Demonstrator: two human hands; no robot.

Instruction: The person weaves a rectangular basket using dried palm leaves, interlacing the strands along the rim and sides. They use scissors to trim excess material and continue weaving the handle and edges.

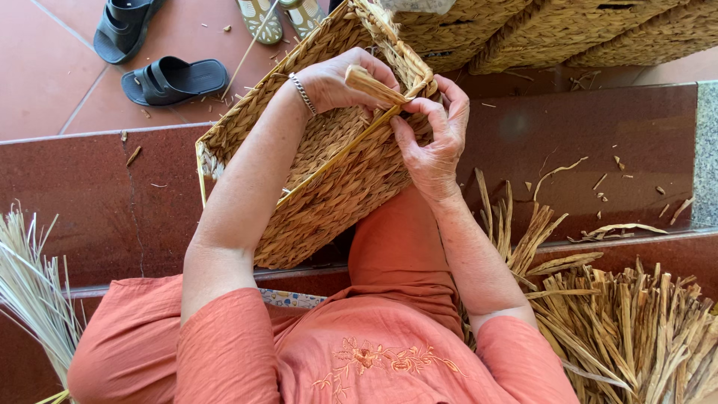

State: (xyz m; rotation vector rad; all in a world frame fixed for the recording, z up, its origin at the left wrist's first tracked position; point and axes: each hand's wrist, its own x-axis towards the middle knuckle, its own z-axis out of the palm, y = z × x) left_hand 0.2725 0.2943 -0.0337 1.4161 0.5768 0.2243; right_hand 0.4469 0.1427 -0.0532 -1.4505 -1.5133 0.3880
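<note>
Left hand [340,78] and right hand [434,138] grip a straw strand [378,87] at the woven basket [336,187] rim.

Basket [329,187]: fills centre. Obstacles: stacked baskets [538,30] at 1 o'clock, straw pile [628,329] at 4, reeds [30,284] at 8, sandals [161,75] at 11. Free: step [598,127] at 3.

Two hands were at work, a left hand [340,78] and a right hand [434,138], on one woven basket [329,187] propped on the lap. At least three more finished baskets [553,34] lay stacked at the far right. Four sandals stood far left: two black sandals [176,78] and two patterned sandals [280,16]. One bracelet [302,93] circled the left wrist. Two bundles flanked the person: pale reeds [30,292] near left, dried flat strips [636,322] near right.
</note>
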